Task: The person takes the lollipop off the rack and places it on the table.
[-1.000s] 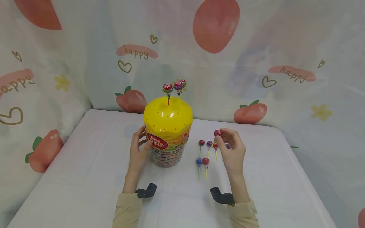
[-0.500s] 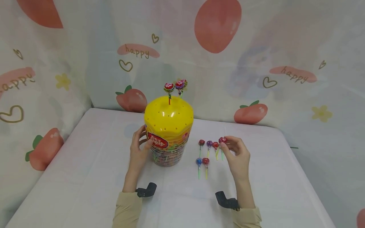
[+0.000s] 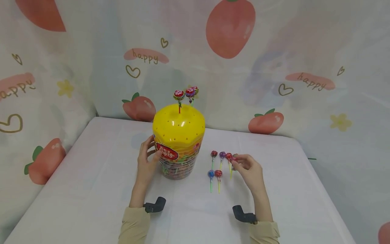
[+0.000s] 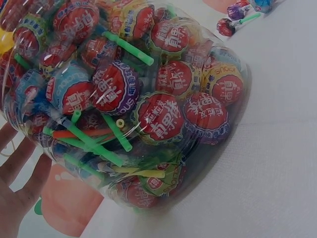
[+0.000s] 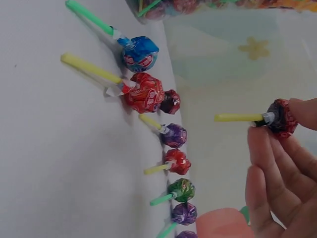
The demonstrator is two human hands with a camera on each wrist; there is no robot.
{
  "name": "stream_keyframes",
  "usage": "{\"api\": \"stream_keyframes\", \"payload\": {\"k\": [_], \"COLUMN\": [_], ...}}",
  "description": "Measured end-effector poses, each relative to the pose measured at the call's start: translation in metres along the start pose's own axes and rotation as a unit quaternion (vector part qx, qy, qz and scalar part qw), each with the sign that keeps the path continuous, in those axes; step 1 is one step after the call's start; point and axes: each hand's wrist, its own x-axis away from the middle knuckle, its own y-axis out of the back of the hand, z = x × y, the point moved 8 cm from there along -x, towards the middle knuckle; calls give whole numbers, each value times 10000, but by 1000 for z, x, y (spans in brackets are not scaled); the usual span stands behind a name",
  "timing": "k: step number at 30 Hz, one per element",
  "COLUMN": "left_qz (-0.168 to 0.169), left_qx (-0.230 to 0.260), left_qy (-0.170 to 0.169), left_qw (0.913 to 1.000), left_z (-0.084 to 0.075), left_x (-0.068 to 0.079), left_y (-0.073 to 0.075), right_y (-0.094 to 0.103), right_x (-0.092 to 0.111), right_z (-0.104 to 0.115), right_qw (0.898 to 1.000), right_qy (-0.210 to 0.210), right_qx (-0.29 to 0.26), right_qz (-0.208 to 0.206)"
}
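My left hand (image 3: 147,166) holds the left side of a clear jar (image 3: 182,158) of lollipops, thumb at its front and fingers along its side. The jar has a domed yellow lid (image 3: 178,127) with small holes. Several lollipops (image 3: 179,95) stand upright on top. My right hand (image 3: 250,170) pinches a dark red wrapped lollipop (image 5: 284,119) by its head, its yellow stick pointing free in the right wrist view. Below and beside that hand lie lollipops in two rows, among them a blue one (image 3: 211,174) and a red one (image 3: 218,173) in the nearer row.
A white cloth covers the table (image 3: 91,189). A patterned curtain (image 3: 231,95) hangs behind it and at both sides. Dark cameras, the left one (image 3: 155,205) and the right one (image 3: 243,215), are strapped to my wrists.
Still pinching the lollipop, my right hand has moved right, then lower and nearer to me beside the far row. My left hand has stayed on the jar.
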Motion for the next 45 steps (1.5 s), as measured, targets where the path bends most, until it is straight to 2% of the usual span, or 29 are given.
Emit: {"api": "stream_keyframes", "payload": {"k": [6, 14, 23, 31, 45], "left_qz": [-3, 17, 24, 20, 23], "left_qx": [-17, -119, -99, -64, 38], "left_qy": [29, 98, 179, 198, -120], "left_qw": [10000, 9999, 9998, 9998, 9999], "left_z": [-1, -1, 3, 7, -2], "left_x": [0, 0, -1, -1, 0], "left_y": [0, 0, -1, -1, 0], "right_y": [-12, -23, -31, -34, -35], "right_x": [-2, -3, -4, -4, -4], "right_z": [-18, -36, -52, -52, -52], "right_qw": [9956, 9894, 9852, 9845, 9838], "right_qy": [-635, -993, -1163, -1138, -1102], "right_qx": [288, 310, 495, 715, 862], "right_qz": [618, 1009, 1161, 1126, 1121]}}
